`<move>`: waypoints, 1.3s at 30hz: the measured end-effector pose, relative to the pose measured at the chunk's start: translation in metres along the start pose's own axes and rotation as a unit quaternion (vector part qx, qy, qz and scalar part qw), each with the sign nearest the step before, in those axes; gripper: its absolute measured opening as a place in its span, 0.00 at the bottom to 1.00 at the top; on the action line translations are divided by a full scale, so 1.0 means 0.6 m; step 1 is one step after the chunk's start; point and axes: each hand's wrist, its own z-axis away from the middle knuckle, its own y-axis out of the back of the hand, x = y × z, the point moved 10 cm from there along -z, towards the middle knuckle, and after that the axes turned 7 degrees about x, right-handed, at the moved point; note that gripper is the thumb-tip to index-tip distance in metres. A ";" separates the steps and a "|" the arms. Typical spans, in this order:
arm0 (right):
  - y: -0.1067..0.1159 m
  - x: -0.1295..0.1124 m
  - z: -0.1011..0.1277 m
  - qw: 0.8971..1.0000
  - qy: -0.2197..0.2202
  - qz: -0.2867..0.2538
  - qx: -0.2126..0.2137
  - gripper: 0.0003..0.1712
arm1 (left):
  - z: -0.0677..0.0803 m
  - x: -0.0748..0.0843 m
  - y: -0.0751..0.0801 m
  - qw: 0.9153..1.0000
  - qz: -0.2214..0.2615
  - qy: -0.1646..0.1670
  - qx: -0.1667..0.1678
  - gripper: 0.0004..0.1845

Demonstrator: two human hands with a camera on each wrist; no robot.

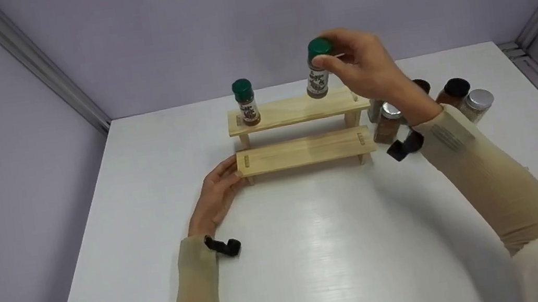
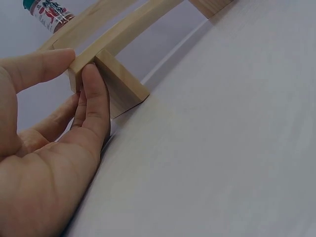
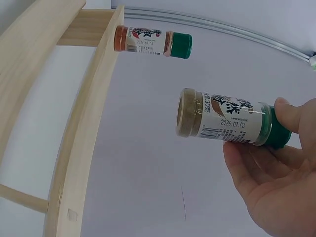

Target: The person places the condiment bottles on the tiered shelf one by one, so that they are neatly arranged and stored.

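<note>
A person's right hand [image 1: 368,71] holds a green-capped spice bottle [image 1: 318,69] by its cap end, fingers and thumb curled round the top, above the right half of the upper tier of a two-step wooden rack [image 1: 300,131]. In the right wrist view the bottle [image 3: 227,121] is clear of the rack's boards, its base not touching the wood, and the label shows printed characters and a barcode. The grip is closed on the bottle.

A second green-capped spice bottle [image 1: 246,102] stands upright on the left end of the upper tier; it shows in the right wrist view [image 3: 153,41] with reddish contents.

The left hand [image 1: 216,196] lies on the white surface [image 1: 314,250] at the rack's front left corner. The left wrist view shows the thumb resting on top of the lower tier's end and straight fingers [image 2: 94,106] pressed against the corner and its leg. That grip is open, bracing the rack [image 2: 111,64] rather than clasping it.

To the right of the rack, partly behind the right forearm, stand more spice jars on the surface: a silver-lidded jar [image 1: 387,122] of brown powder just beside the rack's right leg, a black-lidded jar [image 1: 453,92] and another silver-lidded jar [image 1: 477,105] farther right. Both arms wear beige sleeves, each with a small black device at the wrist. Pale lilac walls enclose the surface.
</note>
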 end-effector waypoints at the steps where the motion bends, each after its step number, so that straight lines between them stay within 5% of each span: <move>1: -0.006 -0.002 -0.003 1.000 0.003 -0.002 -0.003 0.20 | 0.000 0.000 0.000 1.000 0.002 0.000 0.000 0.33; 17: -0.117 0.006 -0.033 0.998 0.008 -0.020 -0.061 0.22 | 0.006 0.003 0.012 1.000 0.002 0.000 0.012 0.32; 39: -0.190 0.051 -0.028 0.996 0.011 -0.026 -0.080 0.23 | 0.008 0.002 0.011 1.000 0.000 -0.006 0.014 0.32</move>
